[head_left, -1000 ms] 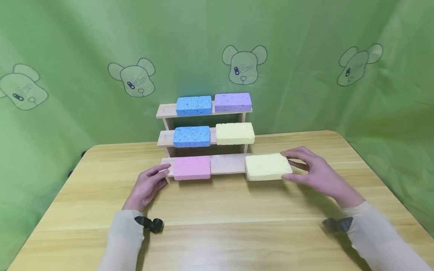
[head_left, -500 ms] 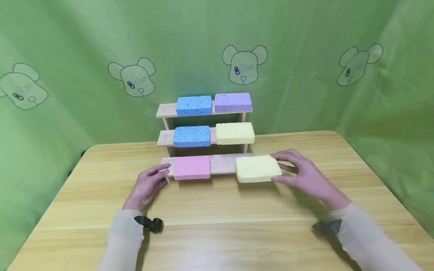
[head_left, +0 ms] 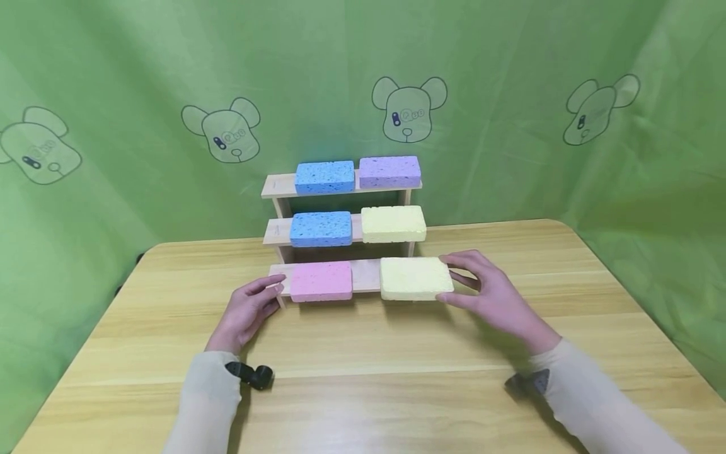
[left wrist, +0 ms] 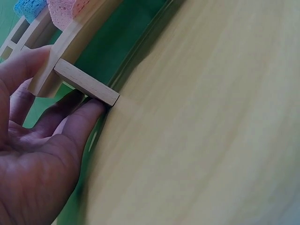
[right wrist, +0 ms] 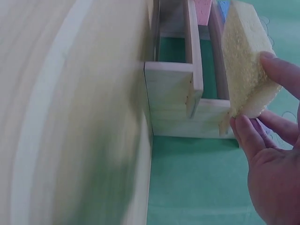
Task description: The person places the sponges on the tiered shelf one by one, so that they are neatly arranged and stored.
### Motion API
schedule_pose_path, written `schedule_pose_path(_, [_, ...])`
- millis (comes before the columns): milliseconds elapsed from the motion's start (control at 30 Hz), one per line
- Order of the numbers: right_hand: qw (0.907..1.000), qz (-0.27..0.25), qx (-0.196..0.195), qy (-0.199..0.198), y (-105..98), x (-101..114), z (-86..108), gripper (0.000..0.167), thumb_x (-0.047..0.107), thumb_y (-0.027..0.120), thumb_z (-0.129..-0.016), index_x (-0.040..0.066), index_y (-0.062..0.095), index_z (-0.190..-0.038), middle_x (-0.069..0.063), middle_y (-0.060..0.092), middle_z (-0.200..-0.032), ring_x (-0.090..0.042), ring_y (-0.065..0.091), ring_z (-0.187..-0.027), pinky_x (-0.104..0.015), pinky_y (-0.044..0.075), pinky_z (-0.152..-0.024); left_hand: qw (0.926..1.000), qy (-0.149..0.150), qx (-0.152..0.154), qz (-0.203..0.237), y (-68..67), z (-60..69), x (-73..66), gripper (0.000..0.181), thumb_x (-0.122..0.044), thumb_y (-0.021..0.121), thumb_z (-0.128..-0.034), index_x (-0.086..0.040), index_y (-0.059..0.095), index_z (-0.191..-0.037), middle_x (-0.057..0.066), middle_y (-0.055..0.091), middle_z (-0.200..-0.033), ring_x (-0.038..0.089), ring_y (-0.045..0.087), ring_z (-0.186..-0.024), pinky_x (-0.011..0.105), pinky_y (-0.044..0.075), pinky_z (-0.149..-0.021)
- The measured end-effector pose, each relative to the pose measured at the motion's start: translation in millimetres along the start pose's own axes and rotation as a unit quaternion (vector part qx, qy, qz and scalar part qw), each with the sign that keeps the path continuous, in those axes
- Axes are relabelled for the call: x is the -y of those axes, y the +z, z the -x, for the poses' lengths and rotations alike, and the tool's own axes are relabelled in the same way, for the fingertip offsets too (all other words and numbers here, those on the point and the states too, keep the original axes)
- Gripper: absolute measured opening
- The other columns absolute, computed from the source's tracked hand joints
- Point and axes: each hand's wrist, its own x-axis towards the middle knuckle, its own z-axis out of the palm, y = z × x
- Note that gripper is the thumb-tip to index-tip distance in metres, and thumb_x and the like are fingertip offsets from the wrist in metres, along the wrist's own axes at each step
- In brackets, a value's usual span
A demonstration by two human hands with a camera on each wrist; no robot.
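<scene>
A three-tier wooden shelf (head_left: 365, 275) stands at the table's back. At its bottom tier's left end, my left hand (head_left: 245, 315) grips the wood, thumb on the board and fingers by the leg (left wrist: 86, 83). My right hand (head_left: 499, 299) pinches a pale yellow sponge (head_left: 416, 279) by its right end. In the right wrist view this sponge (right wrist: 248, 58) looks held above the boards; whether it touches the bottom tier I cannot tell. A pink sponge (head_left: 321, 281) lies on the bottom tier, left of the yellow one, with a gap between them.
On the middle tier lie a blue sponge (head_left: 321, 229) and another yellow sponge (head_left: 394, 224). The top tier bears a blue sponge (head_left: 324, 177) and a purple sponge (head_left: 389, 171). Behind the wooden table (head_left: 363, 378) hangs a green curtain (head_left: 488, 170) with bear-head drawings.
My right hand has moved left with the yellow sponge, from beyond the bottom tier's right end to over that tier. The left hand and the other sponges have stayed put.
</scene>
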Motion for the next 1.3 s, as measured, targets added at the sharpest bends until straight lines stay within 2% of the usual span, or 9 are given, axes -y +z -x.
schedule_pose_path(333, [0.9996, -0.002, 0.003, 0.027, 12.5, -2.2, -9.4, 0.066, 0.008, 0.082, -0.079, -0.004, 0.051, -0.136, -0.015, 0.045, -0.133, -0.035, 0.047, -0.126, -0.025, 0.04, -0.103, 1.0, -0.005, 0.0, -0.002, 0.9, 1.0, 0.1, 0.037, -0.003, 0.064, -0.0939, 0.006, 0.059, -0.13, 0.017, 0.042, -0.145, 0.017, 0.06, -0.108, 0.034, 0.049, -0.098])
schedule_pose_path(567, [0.9996, 0.007, 0.009, 0.026, 20.1, -4.8, -17.5, 0.068, 0.01, 0.082, -0.08, -0.004, 0.05, -0.138, -0.013, 0.044, -0.135, -0.033, 0.046, -0.128, -0.023, 0.038, -0.103, 1.0, -0.005, 0.0, -0.001, 0.3, 1.0, 0.3, 0.037, -0.003, 0.065, -0.0935, 0.005, 0.06, -0.129, 0.017, 0.042, -0.145, 0.017, 0.06, -0.109, 0.034, 0.049, -0.098])
schedule_pose_path(667, [0.9994, 0.016, 0.009, 0.028, 22.4, -6.8, -20.7, 0.069, 0.01, 0.082, -0.08, -0.004, 0.048, -0.139, -0.013, 0.045, -0.136, -0.033, 0.046, -0.128, -0.024, 0.038, -0.104, 1.0, -0.004, 0.001, -0.002, 0.1, 1.0, 0.4, 0.036, -0.003, 0.065, -0.0934, 0.004, 0.061, -0.129, 0.017, 0.042, -0.144, 0.017, 0.06, -0.109, 0.034, 0.05, -0.098])
schedule_pose_path(867, [0.9967, 0.067, 0.005, 0.045, 25.2, -8.1, -25.3, 0.071, 0.018, 0.083, -0.08, 0.0, 0.05, -0.14, -0.011, 0.046, -0.137, -0.031, 0.048, -0.126, -0.027, 0.04, -0.104, 1.0, -0.006, 0.0, 0.001, 0.3, 1.3, 0.8, 0.033, -0.003, 0.066, -0.093, 0.001, 0.065, -0.125, 0.018, 0.042, -0.144, 0.018, 0.06, -0.108, 0.034, 0.05, -0.098])
schedule_pose_path(967, [0.9963, 0.069, 0.004, 0.051, 26.6, -8.1, -27.2, 0.071, 0.018, 0.083, -0.08, -0.001, 0.049, -0.14, -0.011, 0.046, -0.137, -0.031, 0.049, -0.125, -0.027, 0.041, -0.104, 1.0, -0.003, 0.003, 0.003, 0.1, 0.9, 0.8, 0.032, -0.003, 0.065, -0.0934, 0.001, 0.064, -0.125, 0.017, 0.042, -0.144, 0.019, 0.06, -0.11, 0.034, 0.05, -0.098])
schedule_pose_path(1067, [0.9957, 0.073, 0.006, 0.058, 27.7, -8.5, -28.4, 0.072, 0.019, 0.082, -0.08, 0.0, 0.048, -0.14, -0.012, 0.046, -0.137, -0.032, 0.049, -0.126, -0.032, 0.041, -0.105, 1.0, 0.0, 0.005, 0.005, -0.2, 0.6, 0.2, 0.031, -0.003, 0.064, -0.0937, 0.001, 0.065, -0.125, 0.016, 0.042, -0.144, 0.02, 0.06, -0.111, 0.034, 0.05, -0.098])
schedule_pose_path(1200, [0.9916, 0.112, 0.008, 0.064, 27.9, -9.9, -28.9, 0.074, 0.027, 0.083, -0.08, 0.003, 0.05, -0.141, -0.011, 0.047, -0.138, -0.034, 0.046, -0.127, -0.047, 0.036, -0.11, 1.0, 0.002, 0.006, 0.004, -0.6, 1.0, -0.4, 0.03, -0.003, 0.065, -0.0937, -0.001, 0.066, -0.123, 0.016, 0.042, -0.144, 0.019, 0.06, -0.111, 0.034, 0.05, -0.097])
schedule_pose_path(1300, [0.9887, 0.134, 0.012, 0.067, 27.8, -10.6, -29.1, 0.075, 0.03, 0.083, -0.079, 0.004, 0.05, -0.141, -0.01, 0.048, -0.137, -0.034, 0.044, -0.128, -0.053, 0.033, -0.111, 1.0, 0.001, 0.004, -0.001, -1.0, 1.4, 0.5, 0.031, -0.004, 0.065, -0.0935, -0.001, 0.066, -0.124, 0.016, 0.042, -0.144, 0.018, 0.06, -0.11, 0.033, 0.05, -0.097])
